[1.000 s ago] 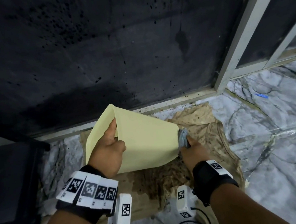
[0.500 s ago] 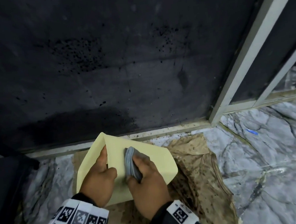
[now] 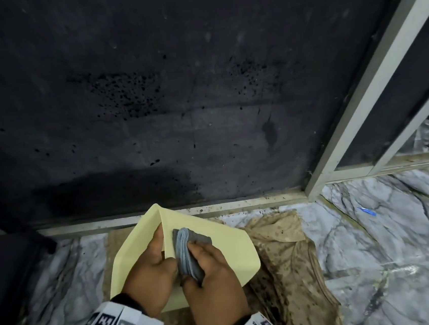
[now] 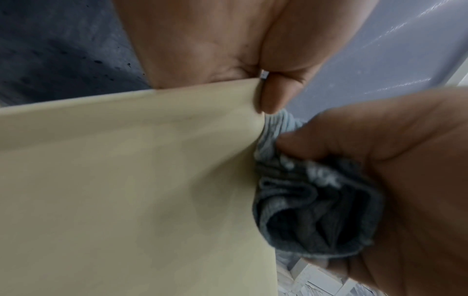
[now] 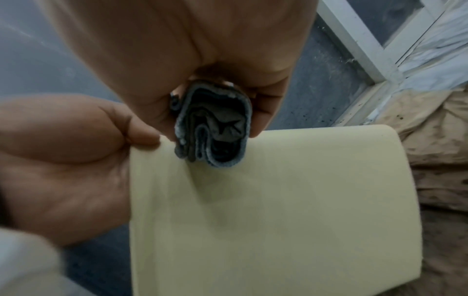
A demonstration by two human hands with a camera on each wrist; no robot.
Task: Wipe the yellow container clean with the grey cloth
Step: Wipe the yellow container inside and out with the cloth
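The pale yellow container (image 3: 224,243) is tilted above a stained cloth on the floor, its outer wall facing me. My left hand (image 3: 151,272) grips its near-left edge, thumb on the outside. My right hand (image 3: 212,276) holds the folded grey cloth (image 3: 187,252) bunched in its fingers and presses it against the container's wall right beside the left hand. In the left wrist view the yellow container (image 4: 126,180) fills the left, with the grey cloth (image 4: 311,210) at its edge. The right wrist view shows the grey cloth (image 5: 215,128) against the yellow container (image 5: 291,200). The container's inside is hidden.
A stained brown cloth (image 3: 292,260) lies spread on the marble floor (image 3: 388,236) under the container. A dark spattered wall (image 3: 175,100) stands just behind, with a pale metal frame (image 3: 365,93) at the right. A dark object (image 3: 8,276) sits at the left.
My right hand has carried the grey cloth leftward across the container's wall from its right edge to beside my left hand. The container sits lower in view as the camera tilted up.
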